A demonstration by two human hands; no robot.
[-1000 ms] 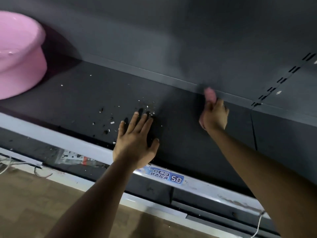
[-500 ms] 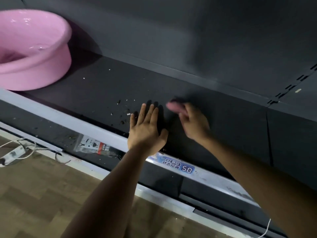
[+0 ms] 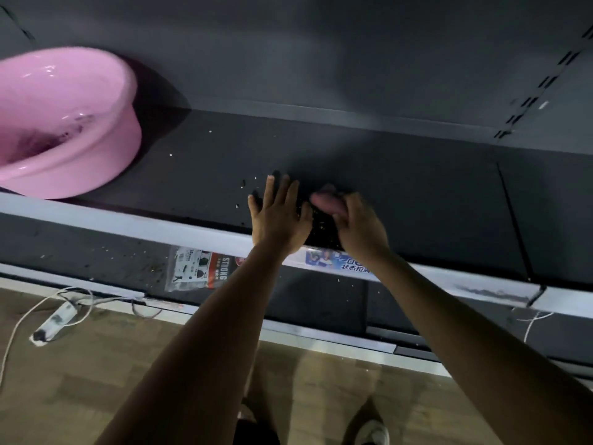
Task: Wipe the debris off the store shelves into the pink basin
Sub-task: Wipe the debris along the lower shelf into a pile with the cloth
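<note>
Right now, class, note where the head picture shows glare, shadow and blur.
Head view: dim overall; white glare streaks lie inside the basin, which throws a dark shadow on the back wall to its right; the pink cloth gripped by the right hand is smeared by blur; the flat left hand looks sharper.

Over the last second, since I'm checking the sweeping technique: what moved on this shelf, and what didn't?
The right hand, gripping the pink cloth, swept from the back edge of the shelf forward and leftward until it sits beside the left hand, crowding debris between them. The left hand stayed flat near the front edge as a stop. The pink basin stayed at the left end.
</note>
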